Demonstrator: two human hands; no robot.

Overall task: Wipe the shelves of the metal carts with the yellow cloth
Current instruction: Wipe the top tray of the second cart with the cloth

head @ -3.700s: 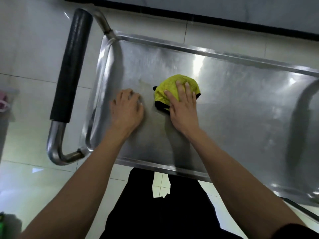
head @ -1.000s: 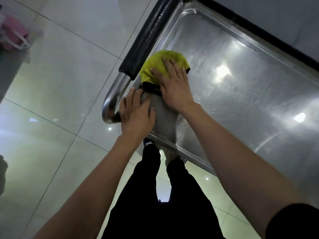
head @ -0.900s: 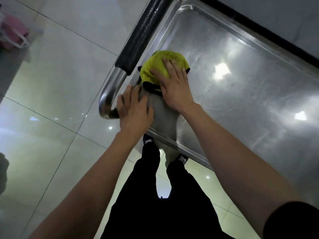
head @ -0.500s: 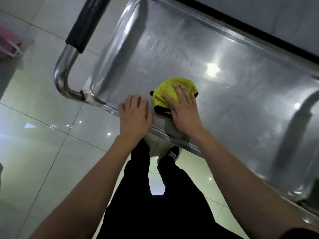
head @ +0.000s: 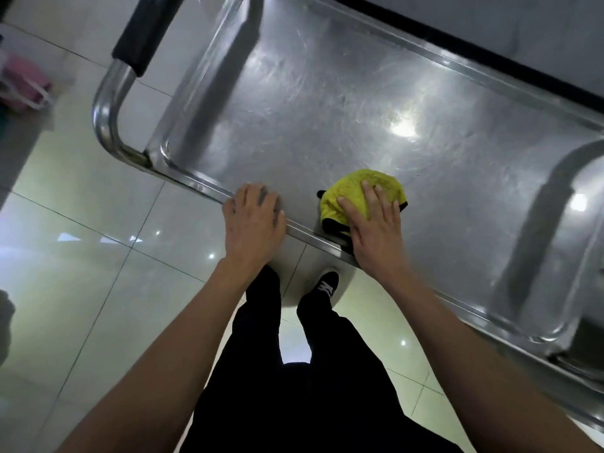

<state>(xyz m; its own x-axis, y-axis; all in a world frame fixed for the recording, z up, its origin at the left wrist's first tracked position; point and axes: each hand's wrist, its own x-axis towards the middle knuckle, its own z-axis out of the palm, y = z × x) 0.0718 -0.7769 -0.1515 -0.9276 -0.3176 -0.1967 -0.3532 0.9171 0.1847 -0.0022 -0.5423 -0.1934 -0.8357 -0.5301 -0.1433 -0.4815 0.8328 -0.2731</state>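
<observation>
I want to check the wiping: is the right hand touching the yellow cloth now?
Touching. The head view shows the right hand lying flat on the yellow cloth, fingers spread over it, pressing it onto the cart shelf.

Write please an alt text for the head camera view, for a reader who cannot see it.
A person's right hand presses a yellow cloth flat on the top shelf of a metal cart, near its front rim. The left hand rests on that rim, and the cart's black-gripped handle is at upper left.

I saw bare forearms, black trousers [head: 313, 371] filling the lower centre of the frame, and one black shoe [head: 325, 284] with white markings.
</observation>
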